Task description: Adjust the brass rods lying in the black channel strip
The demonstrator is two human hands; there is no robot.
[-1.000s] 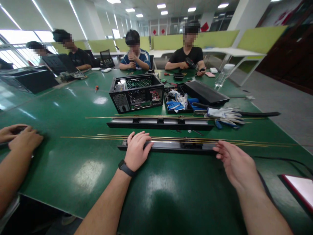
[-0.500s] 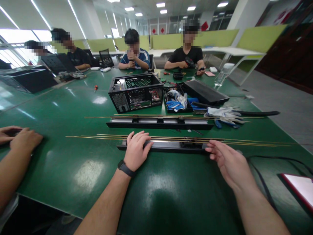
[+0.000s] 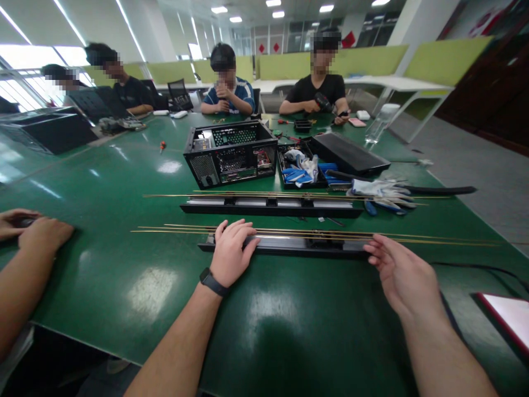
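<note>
On the green table [image 3: 165, 342] in front of me lies a long black rail [image 3: 285, 252] with a silvery channel and dark fittings. Several thin brass-coloured rods [image 3: 285, 234] run lengthwise over it and stick out past both ends. My left hand [image 3: 232, 251] is closed over the rail's left part, fingers draped across the rods and thumb on the near side. At the right end, my right hand [image 3: 403, 273] pinches one rod between thumb and forefinger; its other fingers are curled. The exact contact under the left palm is hidden.
Behind lies a second black rail [image 3: 248, 209] with rods. Beyond it stand an opened computer case [image 3: 231, 157], a tray of gloves [image 3: 301, 168] and a loose glove [image 3: 382, 193]. A co-worker's hands [image 3: 45, 234] rest at left. A notebook [image 3: 506, 317] lies right.
My right hand has moved right, drawing a rod with it; that rod's left end has slid toward the rail. My left hand has stayed in place.
</note>
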